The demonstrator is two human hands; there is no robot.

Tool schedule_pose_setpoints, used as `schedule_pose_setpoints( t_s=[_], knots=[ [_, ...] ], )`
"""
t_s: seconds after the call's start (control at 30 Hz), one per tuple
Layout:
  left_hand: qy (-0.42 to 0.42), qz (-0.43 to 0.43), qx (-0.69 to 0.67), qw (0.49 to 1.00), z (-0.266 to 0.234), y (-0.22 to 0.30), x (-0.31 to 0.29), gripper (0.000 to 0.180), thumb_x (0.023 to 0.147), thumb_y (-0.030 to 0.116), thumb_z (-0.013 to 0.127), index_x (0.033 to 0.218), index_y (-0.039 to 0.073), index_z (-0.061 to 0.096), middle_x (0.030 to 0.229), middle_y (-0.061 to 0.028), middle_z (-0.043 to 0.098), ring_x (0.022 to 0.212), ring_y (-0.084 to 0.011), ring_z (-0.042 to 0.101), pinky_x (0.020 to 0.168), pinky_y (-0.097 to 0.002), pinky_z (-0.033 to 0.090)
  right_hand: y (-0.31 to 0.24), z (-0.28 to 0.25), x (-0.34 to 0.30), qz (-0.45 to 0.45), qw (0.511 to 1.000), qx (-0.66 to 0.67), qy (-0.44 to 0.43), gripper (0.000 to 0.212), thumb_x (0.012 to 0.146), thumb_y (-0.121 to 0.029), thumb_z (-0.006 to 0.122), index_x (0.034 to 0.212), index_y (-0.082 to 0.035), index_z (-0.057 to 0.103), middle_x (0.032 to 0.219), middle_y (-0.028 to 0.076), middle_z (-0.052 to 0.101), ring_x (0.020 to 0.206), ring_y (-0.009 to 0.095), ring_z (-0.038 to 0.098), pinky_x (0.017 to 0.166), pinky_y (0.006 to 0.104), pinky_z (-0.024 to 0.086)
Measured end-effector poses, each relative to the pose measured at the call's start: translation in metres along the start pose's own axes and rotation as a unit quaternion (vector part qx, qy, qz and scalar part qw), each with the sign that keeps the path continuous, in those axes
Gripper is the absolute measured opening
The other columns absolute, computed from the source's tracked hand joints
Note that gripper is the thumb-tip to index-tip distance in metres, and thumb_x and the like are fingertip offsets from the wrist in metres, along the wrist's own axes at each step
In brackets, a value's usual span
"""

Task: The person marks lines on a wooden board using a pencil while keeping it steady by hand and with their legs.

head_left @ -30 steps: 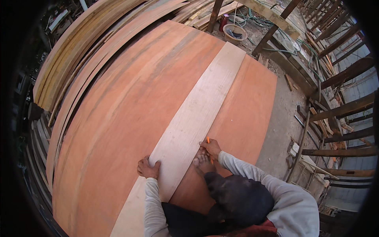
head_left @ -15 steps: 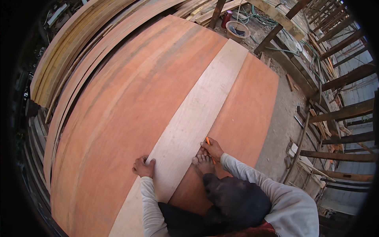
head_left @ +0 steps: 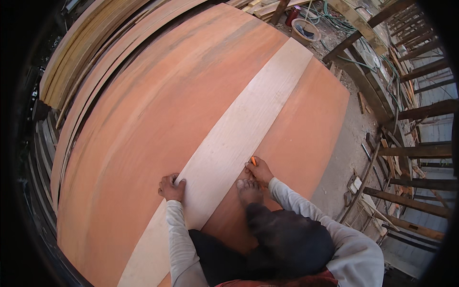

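Note:
A long pale plywood strip [head_left: 239, 122] lies slantwise across a larger reddish plywood sheet [head_left: 143, 124]. My left hand [head_left: 172, 187] is closed at the strip's left edge, its thumb on top and its fingers curled beside it. At the opposite edge, my right hand [head_left: 260, 172] pinches an orange pencil [head_left: 253, 161], which is mostly hidden by the fingers. Whether the point touches wood is not visible. My bare foot [head_left: 250, 192] rests just below the right hand, on the reddish sheet with its toes by the strip.
Stacked curved-looking boards [head_left: 71, 71] run along the left side. Beyond the far right corner stand a bucket [head_left: 306, 29] and a dark red container [head_left: 292, 16], near a tangled green hose [head_left: 330, 21]. Timber posts [head_left: 420, 152] and scrap wood line the right.
The view has shifted a little. The orange pencil has tilted, so less of it shows beside my right hand. My left hand stays at the strip's left edge.

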State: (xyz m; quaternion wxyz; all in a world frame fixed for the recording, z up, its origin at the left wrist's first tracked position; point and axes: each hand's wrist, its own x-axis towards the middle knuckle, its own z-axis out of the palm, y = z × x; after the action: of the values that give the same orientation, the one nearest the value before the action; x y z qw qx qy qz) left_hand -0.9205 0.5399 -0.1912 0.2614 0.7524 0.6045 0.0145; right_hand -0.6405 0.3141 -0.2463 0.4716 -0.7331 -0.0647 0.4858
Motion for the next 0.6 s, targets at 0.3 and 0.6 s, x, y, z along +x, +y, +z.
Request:
schedule_pose_setpoints(
  t_s=[0.3,0.6],
  knots=[
    [0.181,-0.083,-0.212,0.957,-0.098,-0.126,-0.11,0.04,0.086,0.018,0.075,0.122,0.002,0.065,0.126,-0.0155,0.063,0.121,-0.0298,0.059,0.105,-0.0399,0.046,-0.002,-0.013,-0.011,0.006,1.0,-0.007,-0.021,0.018,0.096,-0.019,0.062,0.086,-0.004,0.057,0.071,0.004,0.06,0.056,0.012,0.055,0.046,0.0269,0.042],
    [0.58,-0.534,-0.046,0.614,-0.068,-0.306,-0.34,0.062,0.085,0.029,0.073,0.137,0.001,0.054,0.143,-0.021,0.05,0.136,-0.0361,0.043,0.112,-0.0492,0.037,-0.087,0.058,-0.062,-0.152,0.972,-0.158,-0.087,0.037,0.103,-0.032,0.054,0.106,0.003,0.064,0.075,0.004,0.057,0.057,0.011,0.053,0.046,0.0243,0.039]
  ],
)
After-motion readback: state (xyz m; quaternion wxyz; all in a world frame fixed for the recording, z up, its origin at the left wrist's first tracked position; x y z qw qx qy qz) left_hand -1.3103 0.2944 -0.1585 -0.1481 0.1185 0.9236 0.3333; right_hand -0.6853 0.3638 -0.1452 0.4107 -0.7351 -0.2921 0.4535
